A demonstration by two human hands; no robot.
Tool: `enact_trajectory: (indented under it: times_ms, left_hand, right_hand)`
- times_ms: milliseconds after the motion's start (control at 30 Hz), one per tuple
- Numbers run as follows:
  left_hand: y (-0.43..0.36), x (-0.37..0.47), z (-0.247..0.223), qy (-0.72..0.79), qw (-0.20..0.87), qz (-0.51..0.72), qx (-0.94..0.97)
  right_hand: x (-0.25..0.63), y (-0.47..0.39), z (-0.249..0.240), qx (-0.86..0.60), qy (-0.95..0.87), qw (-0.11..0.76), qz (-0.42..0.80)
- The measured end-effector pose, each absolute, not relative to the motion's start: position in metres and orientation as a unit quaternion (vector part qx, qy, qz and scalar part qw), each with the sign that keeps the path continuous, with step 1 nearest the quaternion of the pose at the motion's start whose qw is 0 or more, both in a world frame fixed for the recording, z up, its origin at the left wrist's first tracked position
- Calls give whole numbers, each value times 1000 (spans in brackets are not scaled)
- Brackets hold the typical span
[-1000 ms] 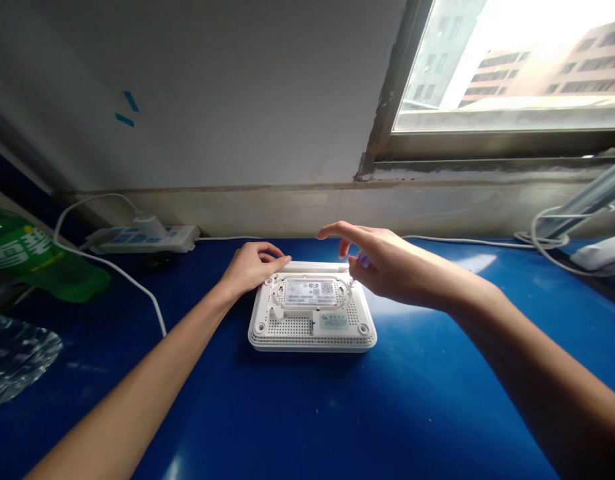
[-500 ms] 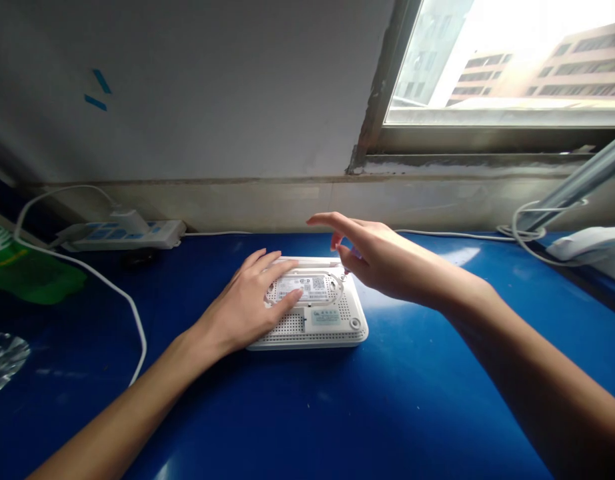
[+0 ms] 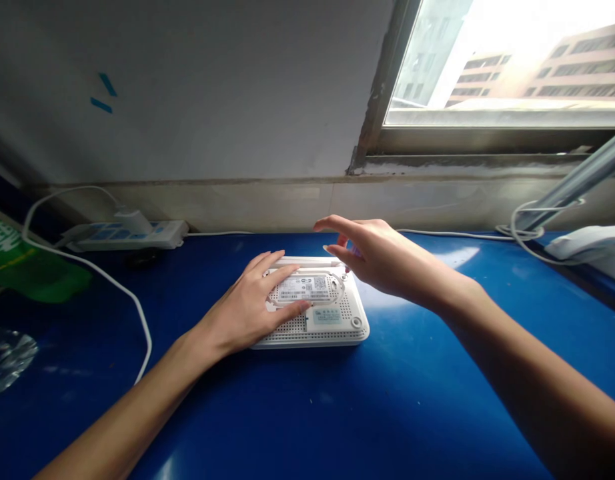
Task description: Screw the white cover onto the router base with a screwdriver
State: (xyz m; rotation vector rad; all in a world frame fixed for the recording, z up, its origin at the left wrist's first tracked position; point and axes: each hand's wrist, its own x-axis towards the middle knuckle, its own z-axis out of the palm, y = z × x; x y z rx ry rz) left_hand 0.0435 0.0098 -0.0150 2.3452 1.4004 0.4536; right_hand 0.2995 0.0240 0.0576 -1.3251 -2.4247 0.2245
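White perforated device is set underside-up on the blue tabletop, mid-scene, toward the far edge. Label and second sticker are exposed on its upper face. Left hand is laid across the device's left part, fingers spread; grip released, nothing grasped. Right hand is placed over the far right corner, index finger raised. Its grip is closed round a purple item, mostly hidden by the fingers; type can't be told. Power strip with a white plug inserted is located far left, by the wall. Green bottle is seen lying at left, white cable looped between it and the left forearm. Metal tube is wrapped by another cable, far right.
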Motion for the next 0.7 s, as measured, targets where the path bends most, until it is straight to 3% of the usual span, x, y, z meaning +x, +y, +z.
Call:
enact_trajectory:
  times_ms: [267, 700]
  left_hand:
    - [-1, 45, -14, 510, 187, 180, 820]
    - [-2, 43, -11, 494, 187, 176, 831]
  right_hand:
    - [315, 22, 57, -405, -888, 188, 107]
    - [310, 23, 56, -419, -885, 184, 86]
